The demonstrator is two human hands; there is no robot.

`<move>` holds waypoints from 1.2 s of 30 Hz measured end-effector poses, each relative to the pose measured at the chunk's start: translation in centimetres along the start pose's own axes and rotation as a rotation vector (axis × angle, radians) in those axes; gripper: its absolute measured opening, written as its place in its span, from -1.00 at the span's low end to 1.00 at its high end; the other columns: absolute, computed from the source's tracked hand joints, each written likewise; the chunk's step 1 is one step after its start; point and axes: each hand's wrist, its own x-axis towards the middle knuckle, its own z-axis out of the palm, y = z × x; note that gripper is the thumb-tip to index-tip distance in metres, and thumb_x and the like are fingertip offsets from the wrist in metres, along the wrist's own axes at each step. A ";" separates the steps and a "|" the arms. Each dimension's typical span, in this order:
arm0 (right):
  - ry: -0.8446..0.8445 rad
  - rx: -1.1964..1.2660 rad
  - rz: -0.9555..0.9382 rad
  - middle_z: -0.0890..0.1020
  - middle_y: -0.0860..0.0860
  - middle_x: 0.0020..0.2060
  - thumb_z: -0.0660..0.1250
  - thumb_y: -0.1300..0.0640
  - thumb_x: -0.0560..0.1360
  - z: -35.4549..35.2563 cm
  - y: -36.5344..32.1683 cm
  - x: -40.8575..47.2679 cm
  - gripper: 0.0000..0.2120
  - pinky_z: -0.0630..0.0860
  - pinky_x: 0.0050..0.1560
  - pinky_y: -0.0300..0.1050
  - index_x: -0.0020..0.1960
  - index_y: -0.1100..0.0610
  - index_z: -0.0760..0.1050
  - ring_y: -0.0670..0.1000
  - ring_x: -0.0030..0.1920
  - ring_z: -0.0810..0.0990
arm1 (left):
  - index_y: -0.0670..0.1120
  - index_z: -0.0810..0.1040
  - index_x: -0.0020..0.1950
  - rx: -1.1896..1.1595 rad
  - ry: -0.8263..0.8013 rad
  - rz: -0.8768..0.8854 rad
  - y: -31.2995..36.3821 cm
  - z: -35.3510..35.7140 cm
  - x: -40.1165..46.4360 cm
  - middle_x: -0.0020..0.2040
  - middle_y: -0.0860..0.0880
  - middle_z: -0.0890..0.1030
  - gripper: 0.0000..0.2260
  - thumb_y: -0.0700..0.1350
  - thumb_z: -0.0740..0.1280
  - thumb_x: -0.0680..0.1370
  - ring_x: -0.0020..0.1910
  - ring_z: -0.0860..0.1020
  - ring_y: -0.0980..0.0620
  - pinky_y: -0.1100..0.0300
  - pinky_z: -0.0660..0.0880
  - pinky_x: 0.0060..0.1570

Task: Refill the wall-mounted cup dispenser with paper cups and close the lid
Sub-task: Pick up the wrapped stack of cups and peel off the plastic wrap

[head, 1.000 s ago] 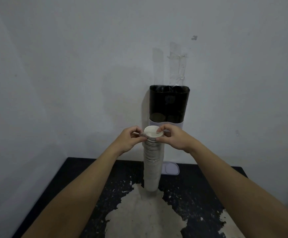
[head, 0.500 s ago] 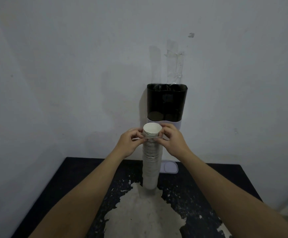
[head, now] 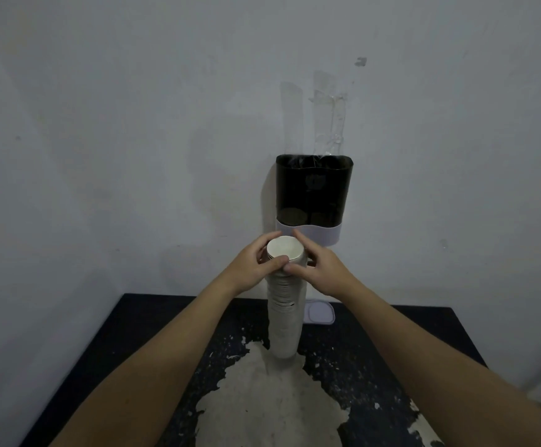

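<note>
Grey wall carries the cup dispenser, dark-bodied, top open. Below stands a black table with worn, peeling surface. A tall stack of paper cups stands upright on it. Left hand and right hand both grip the stack's top, fingers curled round. Lid lies behind the stack.
</note>
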 end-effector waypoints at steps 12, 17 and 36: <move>-0.119 -0.012 0.073 0.51 -0.06 0.41 0.42 -0.04 0.57 2.0 3.1 -1.0 -0.38 0.47 0.41 0.01 0.55 0.01 0.28 -0.08 0.37 0.51 | -0.01 0.30 0.49 -0.004 -0.041 -0.102 -1.7 1.6 -0.4 0.34 0.11 0.51 -0.34 -0.02 0.51 0.47 0.33 0.47 0.19 0.30 0.44 0.29; -0.164 -0.076 0.093 0.49 -0.06 0.42 0.41 -0.04 0.56 2.4 4.0 -1.4 -0.38 0.46 0.42 0.04 0.54 0.02 0.26 -0.07 0.37 0.50 | 0.00 0.24 0.55 0.040 -0.084 -0.146 -2.9 2.0 -1.0 0.42 0.07 0.48 -0.13 0.23 0.53 0.36 0.40 0.44 0.13 0.07 0.41 0.41; -0.151 -0.023 0.055 0.48 -0.08 0.42 0.51 0.00 0.49 2.9 4.5 0.0 -0.24 0.43 0.42 -0.12 0.56 0.01 0.21 -0.12 0.39 0.47 | 0.08 0.13 0.57 0.039 -0.054 -0.141 -3.7 2.8 -0.5 0.46 0.11 0.41 -0.09 0.27 0.51 0.36 0.43 0.39 0.14 0.04 0.36 0.45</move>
